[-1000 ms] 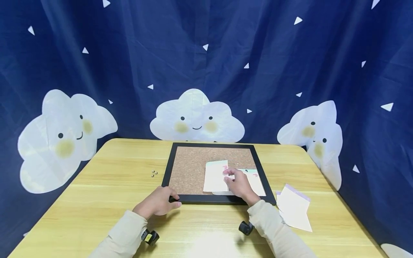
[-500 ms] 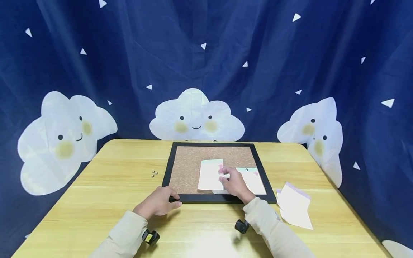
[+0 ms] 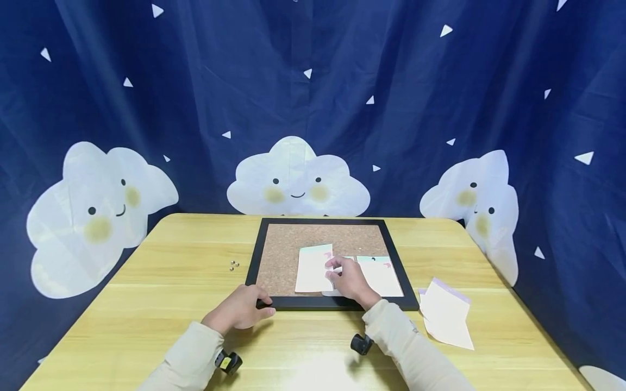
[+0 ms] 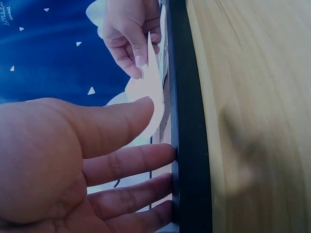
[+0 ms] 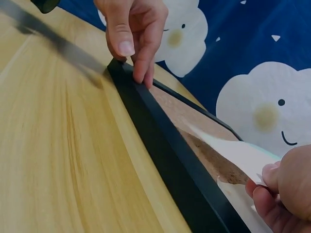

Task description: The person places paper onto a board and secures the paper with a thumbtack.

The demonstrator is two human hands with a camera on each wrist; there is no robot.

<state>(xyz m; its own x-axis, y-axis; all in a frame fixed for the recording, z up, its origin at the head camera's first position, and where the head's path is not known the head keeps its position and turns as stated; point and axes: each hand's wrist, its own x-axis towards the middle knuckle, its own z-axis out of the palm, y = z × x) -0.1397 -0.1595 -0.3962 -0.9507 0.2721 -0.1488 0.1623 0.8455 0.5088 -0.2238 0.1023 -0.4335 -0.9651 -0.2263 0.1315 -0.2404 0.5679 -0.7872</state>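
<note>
A cork board (image 3: 279, 255) with a black frame lies flat on the wooden table. My right hand (image 3: 351, 281) pinches the right edge of a sheet of note paper (image 3: 312, 270) between thumb and fingers, above the board; in the right wrist view the note paper (image 5: 243, 153) is bent and lifted off the cork. My left hand (image 3: 239, 308) rests on the frame's near left corner, and in the left wrist view its straight fingers touch the black frame (image 4: 192, 145). Another note sheet (image 3: 380, 278) lies on the board's right side. One more sheet, partly hidden, shows beneath my right hand.
Three tiny shiny pieces (image 3: 235, 265) lie on the table left of the board. Loose sheets with purple edges (image 3: 446, 312) overlap to the right of the frame. Behind the table (image 3: 161, 260) hangs a dark blue curtain (image 3: 274, 65) with clouds.
My right hand has moved left across the board, carrying the note paper with it. My left hand stays at the frame corner.
</note>
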